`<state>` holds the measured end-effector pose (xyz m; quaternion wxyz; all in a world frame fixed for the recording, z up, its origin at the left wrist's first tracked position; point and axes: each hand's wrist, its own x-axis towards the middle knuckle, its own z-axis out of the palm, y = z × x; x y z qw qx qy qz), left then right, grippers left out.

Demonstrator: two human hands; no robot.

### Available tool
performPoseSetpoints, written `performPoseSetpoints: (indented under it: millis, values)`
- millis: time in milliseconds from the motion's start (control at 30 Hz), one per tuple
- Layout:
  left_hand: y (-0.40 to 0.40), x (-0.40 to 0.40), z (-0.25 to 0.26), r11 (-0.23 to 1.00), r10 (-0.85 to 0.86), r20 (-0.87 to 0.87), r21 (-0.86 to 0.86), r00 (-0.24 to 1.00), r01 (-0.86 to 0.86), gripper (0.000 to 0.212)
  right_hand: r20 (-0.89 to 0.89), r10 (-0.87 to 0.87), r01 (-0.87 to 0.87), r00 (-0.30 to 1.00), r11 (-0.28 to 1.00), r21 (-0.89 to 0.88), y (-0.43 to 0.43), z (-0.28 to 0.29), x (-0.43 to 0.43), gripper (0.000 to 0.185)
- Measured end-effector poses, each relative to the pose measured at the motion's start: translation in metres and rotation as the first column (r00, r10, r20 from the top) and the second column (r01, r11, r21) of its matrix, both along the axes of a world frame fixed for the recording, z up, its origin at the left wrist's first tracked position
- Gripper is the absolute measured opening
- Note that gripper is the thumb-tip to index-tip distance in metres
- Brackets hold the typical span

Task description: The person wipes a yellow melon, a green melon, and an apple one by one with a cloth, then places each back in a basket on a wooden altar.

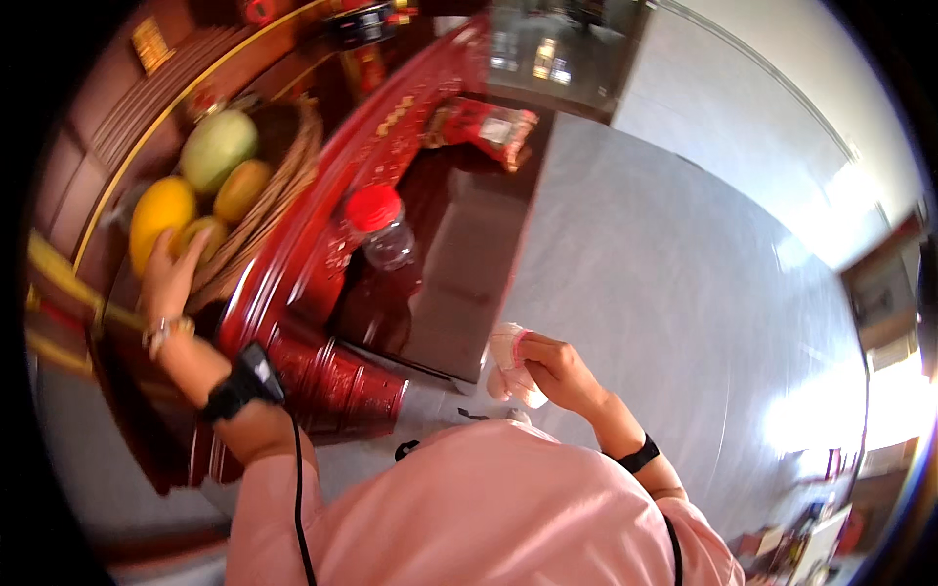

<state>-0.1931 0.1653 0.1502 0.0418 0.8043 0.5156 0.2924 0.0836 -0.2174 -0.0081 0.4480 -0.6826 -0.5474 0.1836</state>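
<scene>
At the left, my left hand [167, 278] reaches into a woven basket [253, 249] of fruit with its fingers apart. It lies over a yellow melon [161, 212] and a smaller yellowish fruit [206, 238]; whether it touches them or hovers just above is hard to tell. Behind these sit a pale green melon [220, 150] and another yellow-brown fruit [243, 190]. My right hand [560, 370], low in front of my body, grips a white cloth glove [509, 348] with a pink hem. Part of the glove hangs below my fingers.
A carved red wooden panel [286, 286] separates the basket from a lower dark, glossy surface [469, 242]. There stand a clear plastic jar with a red lid [385, 227] and a red packaged bag [484, 128]. Grey floor [659, 293] stretches to the right. A black cable [298, 498] runs along my left arm.
</scene>
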Motion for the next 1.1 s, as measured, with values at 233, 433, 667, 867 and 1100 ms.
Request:
performPoseSetpoints:
  millis: [233,433,667,867,1100]
  values:
    - [-0.053,0.08,-0.022,0.945,-0.315,0.533,0.252,0.785,0.208,0.044,-0.071,-0.151,0.158,0.986,0.982,0.104,-0.046,-0.014,0.014,0.012]
    - [-0.231,0.265,-0.08,0.187,-0.911,0.323,-0.236,0.259,0.953,0.063,-0.084,-0.28,0.291,0.956,0.938,0.188,-0.114,-0.006,0.05,0.006]
    - [-0.415,0.373,-0.184,-0.666,-0.664,0.724,-0.459,-0.186,0.588,0.063,-0.12,-0.472,0.486,0.873,0.831,0.269,-0.203,0.009,0.101,0.009]
    - [-0.496,0.458,-0.177,-0.576,-0.817,0.562,-0.776,-0.132,0.257,0.038,-0.612,-0.636,0.843,0.47,0.529,0.099,-0.298,-0.015,0.115,0.019]
    - [-0.566,0.543,-0.174,-0.734,-0.677,0.726,-0.679,-0.12,0.033,0.036,-0.91,-0.406,0.958,0.086,0.285,-0.037,-0.371,-0.019,0.151,0.034]
